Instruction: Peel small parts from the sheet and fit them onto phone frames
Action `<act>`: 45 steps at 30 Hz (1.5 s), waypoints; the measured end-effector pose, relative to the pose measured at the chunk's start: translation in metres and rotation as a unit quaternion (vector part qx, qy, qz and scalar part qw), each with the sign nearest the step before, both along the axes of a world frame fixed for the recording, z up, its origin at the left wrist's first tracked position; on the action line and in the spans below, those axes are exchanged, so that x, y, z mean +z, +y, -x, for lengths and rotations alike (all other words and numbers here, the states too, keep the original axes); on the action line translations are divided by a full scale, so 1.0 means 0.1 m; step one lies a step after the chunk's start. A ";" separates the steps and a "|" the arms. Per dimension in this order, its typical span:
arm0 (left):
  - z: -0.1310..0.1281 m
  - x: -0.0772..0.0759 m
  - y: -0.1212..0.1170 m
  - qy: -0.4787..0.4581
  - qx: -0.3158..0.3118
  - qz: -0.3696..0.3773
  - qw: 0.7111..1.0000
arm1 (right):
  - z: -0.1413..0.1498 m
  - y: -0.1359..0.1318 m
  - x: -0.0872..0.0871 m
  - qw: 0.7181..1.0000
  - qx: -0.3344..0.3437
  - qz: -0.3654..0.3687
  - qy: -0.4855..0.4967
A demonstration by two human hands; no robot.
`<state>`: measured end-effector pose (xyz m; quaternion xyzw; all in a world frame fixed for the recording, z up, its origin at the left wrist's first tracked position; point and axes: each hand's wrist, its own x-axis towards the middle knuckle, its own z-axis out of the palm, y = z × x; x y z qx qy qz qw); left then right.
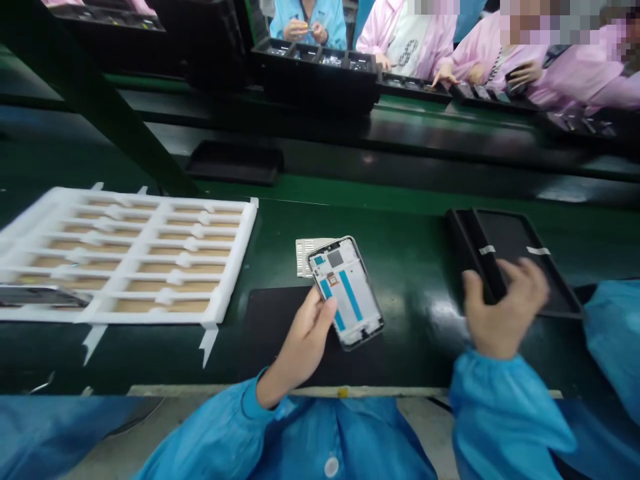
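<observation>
Phone frame: here it is, front and centre, a silver phone frame (341, 297) held tilted over the black mat (265, 333), its inner face turned up.
Left hand: closed around the frame's near left edge, thumb on top, a firm-looking hold.
Right hand: and out on the other side, the right hand (505, 313) is spread wide, fingers blurred, nothing seen in it; it is over or beside the near part of the black tray (510, 230), and whether it touches cannot be told.
Done on the frame: two long blue strips (351, 293) and a smaller blue patch lie on it, with a small copper-coloured piece near the upper part.
Left on the frame: the inside lies uncovered, so it looks unfinished, though how many steps remain cannot be judged.
Pale card: just beyond the frame, a slotted card (303, 259) lies on the green bench (410, 267), partly hidden.
White rack: over to the left, the foam rack (235, 267) carries one phone-like piece (40, 295) at its near left; brown base shows between its other bars.
</observation>
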<state>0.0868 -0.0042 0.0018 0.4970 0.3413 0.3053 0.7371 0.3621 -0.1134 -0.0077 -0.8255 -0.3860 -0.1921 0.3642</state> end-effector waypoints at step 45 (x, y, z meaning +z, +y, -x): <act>0.52 -0.29 0.70 0.272 -0.225 -0.477 0.805 | 1.19 2.29 -0.20 0.804 0.520 0.289 -0.015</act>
